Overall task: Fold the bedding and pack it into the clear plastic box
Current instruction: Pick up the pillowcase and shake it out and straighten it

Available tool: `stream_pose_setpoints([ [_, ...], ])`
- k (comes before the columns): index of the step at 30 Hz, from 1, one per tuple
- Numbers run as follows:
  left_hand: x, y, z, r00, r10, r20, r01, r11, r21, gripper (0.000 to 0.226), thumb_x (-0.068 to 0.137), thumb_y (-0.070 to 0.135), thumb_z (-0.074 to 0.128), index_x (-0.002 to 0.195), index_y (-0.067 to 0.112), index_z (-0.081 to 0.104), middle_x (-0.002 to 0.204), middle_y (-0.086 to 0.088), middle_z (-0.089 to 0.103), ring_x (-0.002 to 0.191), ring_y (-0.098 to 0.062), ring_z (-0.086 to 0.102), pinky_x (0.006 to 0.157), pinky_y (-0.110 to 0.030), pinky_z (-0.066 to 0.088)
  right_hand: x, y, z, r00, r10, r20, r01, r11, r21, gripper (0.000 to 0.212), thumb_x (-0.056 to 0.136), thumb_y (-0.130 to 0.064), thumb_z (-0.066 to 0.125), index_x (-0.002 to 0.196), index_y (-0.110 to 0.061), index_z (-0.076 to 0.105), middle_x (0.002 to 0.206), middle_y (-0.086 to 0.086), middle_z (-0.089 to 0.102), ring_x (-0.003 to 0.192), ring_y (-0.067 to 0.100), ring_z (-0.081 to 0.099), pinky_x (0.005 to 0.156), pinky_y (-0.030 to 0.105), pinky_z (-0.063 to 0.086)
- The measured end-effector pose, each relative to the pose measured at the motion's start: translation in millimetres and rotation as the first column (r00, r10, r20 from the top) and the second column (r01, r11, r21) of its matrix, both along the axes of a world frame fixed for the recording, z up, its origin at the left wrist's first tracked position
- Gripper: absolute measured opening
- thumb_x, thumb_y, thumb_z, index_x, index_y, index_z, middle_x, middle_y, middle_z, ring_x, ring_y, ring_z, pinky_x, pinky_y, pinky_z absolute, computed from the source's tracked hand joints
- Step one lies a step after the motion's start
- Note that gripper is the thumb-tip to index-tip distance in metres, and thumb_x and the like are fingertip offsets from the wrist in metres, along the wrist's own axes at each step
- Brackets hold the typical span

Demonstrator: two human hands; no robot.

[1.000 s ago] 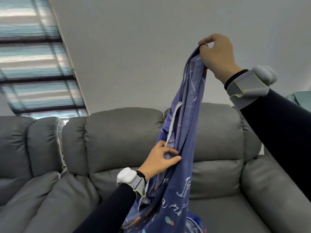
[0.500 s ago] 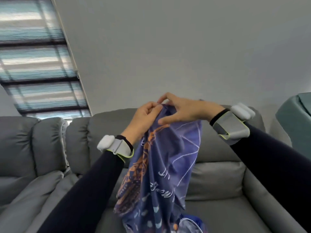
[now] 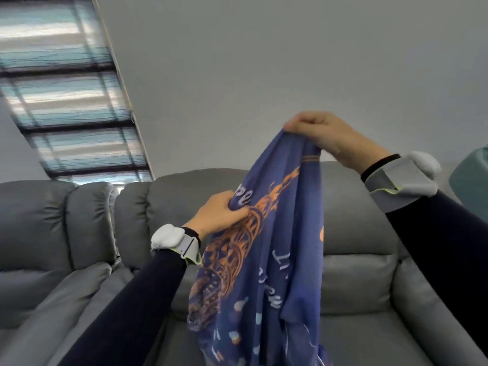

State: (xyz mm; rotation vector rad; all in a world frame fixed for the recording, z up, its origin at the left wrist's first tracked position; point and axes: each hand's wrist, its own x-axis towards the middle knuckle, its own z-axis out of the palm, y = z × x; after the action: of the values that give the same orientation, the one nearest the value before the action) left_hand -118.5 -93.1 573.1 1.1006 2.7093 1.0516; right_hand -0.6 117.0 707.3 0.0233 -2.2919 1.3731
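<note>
A blue piece of bedding [image 3: 285, 247] with an orange print and white lettering hangs in the air in front of the sofa. My right hand [image 3: 324, 134] pinches its top edge, high and to the right. My left hand [image 3: 220, 211] grips the cloth's left edge lower down, to the left. The cloth's lower end runs out of the bottom of the frame. The clear plastic box is not in view.
A grey leather sofa [image 3: 356, 233] fills the lower half, with a second seat [image 3: 52, 233] at the left. A window with striped blinds [image 3: 66, 88] is at the upper left. A pale teal object [image 3: 472, 178] shows at the right edge.
My hands were together at the cloth's top half a second ago. Now they have drawn apart: the right one up and right, the left one down along the edge.
</note>
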Motion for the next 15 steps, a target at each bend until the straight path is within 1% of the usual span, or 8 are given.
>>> stream_pose_setpoints([
  [2,-9,-14,-18,0.982,-0.077,0.175,0.088,0.994,-0.058,0.028,0.080,0.048,0.070,0.070,0.022,0.064,0.064,0.011,0.061,0.056,0.003,0.054,0.056,-0.018,0.041,6,34,13,0.934,-0.308,-0.179,0.294,0.950,-0.100,0.015,0.089,-0.021,0.061,0.096,-0.011,0.070,0.074,-0.014,0.066,0.073,-0.009,0.056,0.078,0.010,0.043],
  [4,-15,-30,-33,0.952,-0.104,0.288,0.124,0.991,-0.053,0.036,0.076,0.057,0.066,0.064,0.023,0.064,0.056,0.011,0.053,0.051,0.000,0.046,0.052,-0.020,0.038,20,74,15,0.683,-0.683,-0.260,0.652,0.730,-0.206,0.046,0.079,-0.040,0.051,0.104,-0.007,0.069,0.083,-0.005,0.064,0.077,-0.001,0.056,0.078,0.019,0.046],
  [6,-21,-35,-36,0.959,-0.051,0.278,0.042,0.998,0.038,0.037,0.084,0.052,0.060,0.067,0.020,0.058,0.061,0.000,0.048,0.053,-0.012,0.045,0.048,-0.023,0.037,28,96,5,0.469,-0.855,-0.221,0.838,0.510,-0.193,0.052,0.073,-0.042,0.042,0.112,-0.013,0.063,0.107,0.005,0.061,0.097,0.016,0.057,0.092,0.035,0.045],
  [7,-22,-31,-31,0.960,-0.024,0.278,-0.009,0.993,0.115,0.031,0.090,0.044,0.056,0.070,0.020,0.056,0.064,-0.002,0.049,0.056,-0.014,0.045,0.048,-0.024,0.036,26,92,-5,0.464,-0.856,-0.228,0.861,0.497,-0.111,0.050,0.075,-0.037,0.044,0.118,-0.015,0.058,0.118,0.009,0.058,0.107,0.022,0.055,0.097,0.040,0.042],
  [9,-15,-11,-9,0.953,-0.057,0.299,-0.037,0.954,0.298,0.021,0.095,0.031,0.053,0.078,0.022,0.061,0.069,0.006,0.058,0.064,-0.009,0.051,0.051,-0.018,0.039,12,61,-25,0.699,-0.669,-0.255,0.709,0.696,0.118,0.058,0.077,-0.036,0.054,0.129,-0.010,0.050,0.129,0.014,0.052,0.116,0.025,0.050,0.102,0.035,0.035],
  [11,-1,14,21,0.928,-0.185,0.323,0.028,0.900,0.436,0.021,0.097,0.024,0.052,0.079,0.021,0.063,0.067,0.013,0.063,0.064,0.001,0.054,0.056,-0.011,0.042,-1,16,-41,0.955,-0.290,-0.065,0.296,0.904,0.310,0.056,0.085,-0.034,0.066,0.131,-0.007,0.048,0.131,0.010,0.053,0.118,0.016,0.048,0.103,0.022,0.031],
  [13,9,31,42,0.903,-0.285,0.321,0.102,0.869,0.484,0.024,0.098,0.019,0.050,0.077,0.019,0.062,0.071,0.010,0.064,0.069,-0.003,0.055,0.063,-0.013,0.044,-6,-19,-52,0.975,0.007,0.223,-0.079,0.947,0.313,0.044,0.085,-0.033,0.069,0.124,-0.016,0.054,0.117,0.001,0.062,0.106,0.005,0.056,0.098,0.017,0.040],
  [15,13,33,46,0.880,-0.340,0.332,0.163,0.872,0.461,0.023,0.098,0.018,0.050,0.078,0.017,0.062,0.078,0.002,0.064,0.074,-0.006,0.055,0.068,-0.016,0.044,-9,-35,-68,0.918,0.123,0.377,-0.231,0.939,0.256,0.031,0.084,-0.031,0.072,0.109,-0.018,0.058,0.084,-0.006,0.065,0.070,-0.005,0.057,0.069,0.009,0.044],
])
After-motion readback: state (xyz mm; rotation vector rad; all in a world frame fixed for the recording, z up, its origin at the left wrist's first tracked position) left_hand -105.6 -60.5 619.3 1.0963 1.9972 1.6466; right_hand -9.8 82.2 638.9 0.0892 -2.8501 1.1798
